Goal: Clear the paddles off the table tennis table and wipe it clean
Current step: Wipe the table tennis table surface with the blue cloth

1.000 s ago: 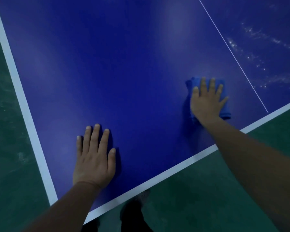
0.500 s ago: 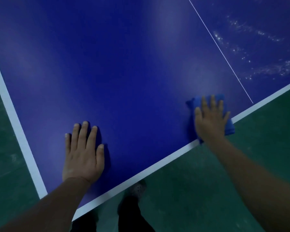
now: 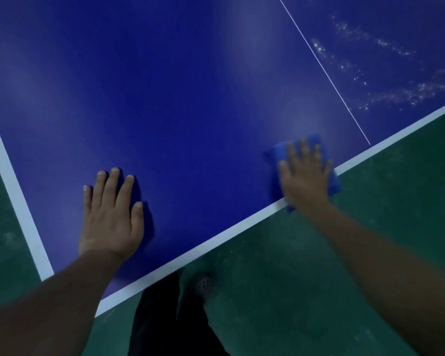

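Counter (image 3: pixel 190 98): the blue counter fills most of the view, and its near edge with the white border runs diagonally under both your arms. No paddles show on the part in view.
Unwiped patch (image 3: pixel 385 73): whitish streaks lie beyond the thin centre line toward the far right. Risk: you may leave them if you keep working only on this side of the line.
Left hand (image 3: pixel 111 217): it lies flat on the counter near the near-left corner, fingers straight and together, holding nothing. Risk: leaning on it could leave a print on the surface around it.
Right hand (image 3: pixel 306 176): the palm is down and the fingers spread apart, pressing the cloth.
Cloth (image 3: pixel 278 152): it sits at the near edge and partly overhangs it. Risk: one more pull toward you could drag it off onto the floor (image 3: pixel 370 253).
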The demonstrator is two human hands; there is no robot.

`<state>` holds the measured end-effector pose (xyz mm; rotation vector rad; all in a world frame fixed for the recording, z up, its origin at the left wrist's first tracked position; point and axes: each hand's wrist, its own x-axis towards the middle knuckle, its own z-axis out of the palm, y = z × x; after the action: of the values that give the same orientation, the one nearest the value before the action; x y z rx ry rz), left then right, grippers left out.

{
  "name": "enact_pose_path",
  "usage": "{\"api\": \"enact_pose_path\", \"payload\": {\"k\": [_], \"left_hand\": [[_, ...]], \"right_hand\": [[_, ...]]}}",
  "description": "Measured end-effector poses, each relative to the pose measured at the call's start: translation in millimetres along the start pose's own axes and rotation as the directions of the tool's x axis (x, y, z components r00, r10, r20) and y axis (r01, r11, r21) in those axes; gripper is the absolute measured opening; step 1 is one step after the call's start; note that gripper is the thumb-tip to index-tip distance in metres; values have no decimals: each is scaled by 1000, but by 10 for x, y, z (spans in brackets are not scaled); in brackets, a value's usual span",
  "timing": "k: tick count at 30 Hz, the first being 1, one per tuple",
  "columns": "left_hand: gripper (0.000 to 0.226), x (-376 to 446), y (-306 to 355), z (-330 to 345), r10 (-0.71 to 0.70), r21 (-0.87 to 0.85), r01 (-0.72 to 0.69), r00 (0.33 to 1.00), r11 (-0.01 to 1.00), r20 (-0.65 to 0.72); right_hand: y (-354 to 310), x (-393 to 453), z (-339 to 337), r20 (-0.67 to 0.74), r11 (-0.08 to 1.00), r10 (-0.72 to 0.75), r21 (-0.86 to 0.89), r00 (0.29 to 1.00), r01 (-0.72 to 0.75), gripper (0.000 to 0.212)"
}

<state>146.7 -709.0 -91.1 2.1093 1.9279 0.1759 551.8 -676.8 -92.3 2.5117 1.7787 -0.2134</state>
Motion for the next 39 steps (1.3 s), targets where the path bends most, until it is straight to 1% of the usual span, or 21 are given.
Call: {"api": "enact_pose_path", "payload": {"k": [3,5,6,8,10,12,13,15,17,19,20,22,24,26,28,30,33,35,36,37,39], "left_hand": [[66,-1,6,4,2,7,-2,1000,1000,-7],[66,0,2,17,6,14,-6,1000,1000,-17],[66,5,3,24,7,15,-7,1000,1000,-20],[65,4,13,29,7,16,-7,1000,1000,-23],[65,0,15,21,8,31,-7,1000,999,-24],[67,24,21,9,10,52,-9,1000,999,-9],[68,46,26,6,7,62,-7,1000,998,-1],[69,75,28,11,-3,80,2,1000,997,4],[69,57,18,30,-5,105,4,1000,995,6],[71,50,41,24,-11,152,13,1000,988,-15],[71,71,96,18,-19,167,22,1000,986,-24],[69,149,367,13,-38,126,44,998,991,-48],[69,290,800,61,-7,62,12,997,998,-78],[70,459,1253,176,38,5,-38,997,999,-67],[72,590,1550,302,29,-19,-30,999,999,-44],[73,667,1667,415,1,5,-1,1000,1000,-16],[69,703,1659,504,-26,52,26,1000,998,-7],[67,693,1664,506,-26,74,24,999,997,30],[67,700,1667,507,-27,78,23,999,997,40],[67,710,1674,503,-28,75,25,999,997,41],[67,716,1670,485,-40,70,37,998,997,47]], "right_hand": [[250,317,-154,38,936,326,128,945,-328,63],[-50,238,-115,29,928,342,145,939,-343,65],[-277,114,-66,14,954,273,124,962,-272,65],[-748,-290,54,-14,997,-21,71,1000,21,63],[-947,-644,129,15,941,-340,7,940,340,61],[-684,-566,66,80,891,-452,-19,888,455,63],[-442,-430,37,77,908,-414,-37,907,418,63],[56,-131,-35,87,981,-187,-26,978,190,62],[345,88,-82,77,999,27,44,997,-30,61],[213,194,-67,41,991,108,74,993,-111,64],[60,199,-64,38,993,86,73,996,-89,66],[-235,114,-42,52,986,-157,56,986,154,66],[-314,48,6,76,887,-462,12,884,462,62],[-115,336,-57,78,819,-572,-2,817,574,60],[199,727,-132,49,908,-415,-40,908,417,58],[605,992,-213,60,992,-123,-17,991,125,58],[928,942,-225,22,989,108,97,994,-110,62],[705,706,-169,19,977,182,106,983,-183,64],[508,556,-143,5,988,126,94,992,-125,64],[304,398,-118,-5,997,-9,73,1000,9,63],[43,158,-28,16,925,-381,22,924,381,59]]}}
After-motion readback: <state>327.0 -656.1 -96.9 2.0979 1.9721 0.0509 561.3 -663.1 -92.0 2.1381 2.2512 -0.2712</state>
